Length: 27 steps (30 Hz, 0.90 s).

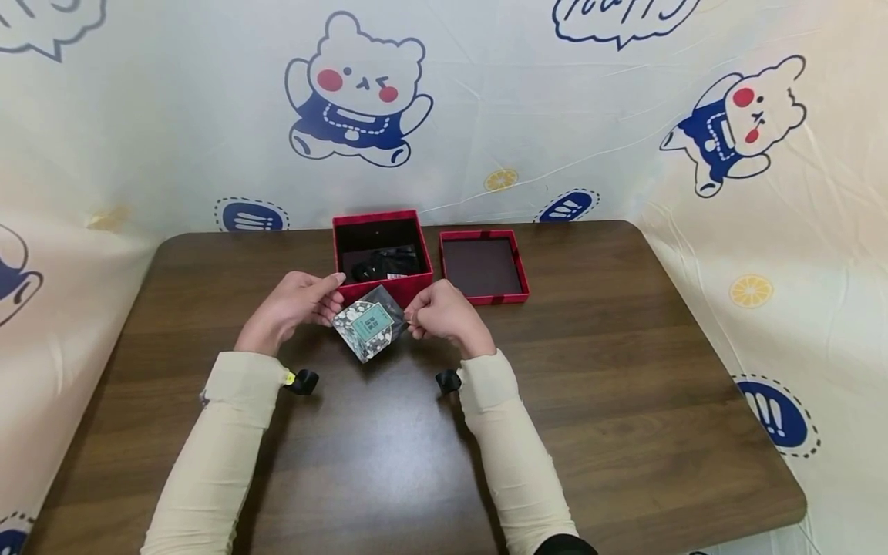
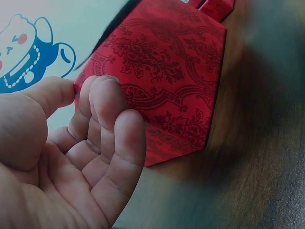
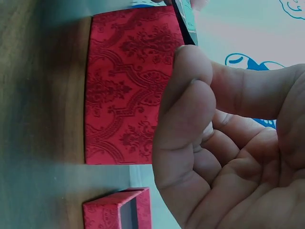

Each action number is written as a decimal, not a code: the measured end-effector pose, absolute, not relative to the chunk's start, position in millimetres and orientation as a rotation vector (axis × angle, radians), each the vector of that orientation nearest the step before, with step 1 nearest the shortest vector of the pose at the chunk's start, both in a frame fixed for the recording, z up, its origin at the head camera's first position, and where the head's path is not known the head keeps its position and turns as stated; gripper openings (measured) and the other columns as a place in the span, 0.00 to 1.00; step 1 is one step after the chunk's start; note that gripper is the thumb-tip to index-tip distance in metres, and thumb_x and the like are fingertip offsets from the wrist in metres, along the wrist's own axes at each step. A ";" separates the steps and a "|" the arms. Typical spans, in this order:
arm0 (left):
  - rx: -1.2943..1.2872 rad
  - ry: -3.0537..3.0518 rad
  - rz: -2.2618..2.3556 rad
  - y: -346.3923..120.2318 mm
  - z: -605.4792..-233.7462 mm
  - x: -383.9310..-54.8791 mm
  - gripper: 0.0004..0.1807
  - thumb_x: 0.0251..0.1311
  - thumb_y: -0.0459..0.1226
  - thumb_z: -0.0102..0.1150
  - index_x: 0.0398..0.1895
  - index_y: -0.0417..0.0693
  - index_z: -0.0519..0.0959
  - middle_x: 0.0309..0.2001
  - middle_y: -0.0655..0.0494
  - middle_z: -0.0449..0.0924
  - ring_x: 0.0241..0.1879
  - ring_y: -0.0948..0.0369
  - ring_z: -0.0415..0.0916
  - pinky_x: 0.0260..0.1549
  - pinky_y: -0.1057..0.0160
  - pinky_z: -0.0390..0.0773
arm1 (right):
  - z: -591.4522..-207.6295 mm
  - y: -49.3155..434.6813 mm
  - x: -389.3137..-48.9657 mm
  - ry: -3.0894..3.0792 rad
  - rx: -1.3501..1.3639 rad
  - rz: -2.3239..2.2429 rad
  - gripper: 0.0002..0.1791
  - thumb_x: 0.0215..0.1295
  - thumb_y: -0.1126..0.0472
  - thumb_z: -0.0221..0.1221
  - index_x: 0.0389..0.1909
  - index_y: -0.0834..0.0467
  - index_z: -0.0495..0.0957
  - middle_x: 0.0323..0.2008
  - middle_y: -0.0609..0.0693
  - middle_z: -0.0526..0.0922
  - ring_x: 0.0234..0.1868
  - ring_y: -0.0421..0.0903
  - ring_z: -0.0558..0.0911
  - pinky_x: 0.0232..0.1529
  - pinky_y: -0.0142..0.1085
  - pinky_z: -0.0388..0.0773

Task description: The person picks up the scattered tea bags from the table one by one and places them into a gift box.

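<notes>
An uncovered red box (image 1: 383, 291) with a dark patterned cloth surface stands near the back edge of the table. My left hand (image 1: 297, 304) grips its front left corner, thumb at the rim and fingers along the outside; the left wrist view shows this hand (image 2: 90, 143) against the red wall. With thumb and forefinger my right hand (image 1: 446, 314) pinches the right edge of a small flat packet (image 1: 370, 326), which has a teal label and floral print. The packet is tilted in front of the box. In the right wrist view only a sliver of the packet (image 3: 187, 21) shows.
Black items (image 1: 388, 262) lie inside the box, their kind unclear. To its right sits a shallow red lid (image 1: 523, 281), dark inside facing up. The brown table (image 1: 624, 401) extends to both sides, with a printed curtain (image 1: 472, 100) behind it.
</notes>
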State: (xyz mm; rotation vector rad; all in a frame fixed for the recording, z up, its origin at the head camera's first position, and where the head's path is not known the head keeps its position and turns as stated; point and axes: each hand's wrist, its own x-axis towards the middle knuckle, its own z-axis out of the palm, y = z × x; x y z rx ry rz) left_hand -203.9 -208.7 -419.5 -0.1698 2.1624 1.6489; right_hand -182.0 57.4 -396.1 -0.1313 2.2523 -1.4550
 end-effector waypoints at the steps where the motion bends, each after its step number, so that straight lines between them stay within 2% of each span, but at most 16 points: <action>1: -0.171 2.164 1.647 -208.8 -419.6 -203.7 0.26 0.73 0.50 0.55 0.42 0.29 0.78 0.28 0.49 0.81 0.26 0.58 0.78 0.34 0.62 0.85 | -395.5 57.5 -182.9 2.255 -0.134 -1.454 0.09 0.65 0.74 0.56 0.29 0.67 0.84 0.26 0.58 0.83 0.23 0.46 0.80 0.41 0.51 0.85; 6: -0.171 2.158 1.664 -209.1 -420.6 -203.2 0.26 0.73 0.49 0.55 0.39 0.29 0.79 0.27 0.50 0.80 0.24 0.59 0.77 0.32 0.61 0.85 | -388.7 58.5 -187.0 2.281 -0.142 -1.448 0.10 0.64 0.74 0.55 0.28 0.66 0.84 0.28 0.58 0.83 0.23 0.46 0.81 0.40 0.49 0.85; 14: -0.148 2.120 1.713 -209.1 -419.3 -203.4 0.27 0.73 0.49 0.56 0.41 0.27 0.80 0.24 0.47 0.80 0.21 0.60 0.79 0.28 0.62 0.84 | -367.9 58.4 -199.8 2.332 -0.162 -1.467 0.11 0.65 0.73 0.54 0.27 0.67 0.84 0.33 0.57 0.84 0.24 0.48 0.82 0.25 0.33 0.81; 21: -0.125 2.066 1.750 -209.7 -420.9 -203.7 0.24 0.77 0.44 0.51 0.39 0.25 0.77 0.25 0.49 0.80 0.21 0.60 0.79 0.28 0.62 0.85 | -360.4 59.2 -212.5 2.340 -0.111 -1.445 0.09 0.67 0.70 0.58 0.30 0.65 0.85 0.33 0.58 0.84 0.24 0.49 0.82 0.28 0.36 0.83; 27: -0.137 2.064 1.748 -209.3 -419.0 -204.0 0.24 0.76 0.44 0.52 0.39 0.25 0.77 0.25 0.48 0.81 0.21 0.60 0.78 0.29 0.62 0.85 | -355.5 60.3 -221.9 2.345 -0.079 -1.432 0.09 0.68 0.69 0.58 0.33 0.64 0.86 0.34 0.58 0.84 0.27 0.50 0.83 0.32 0.38 0.84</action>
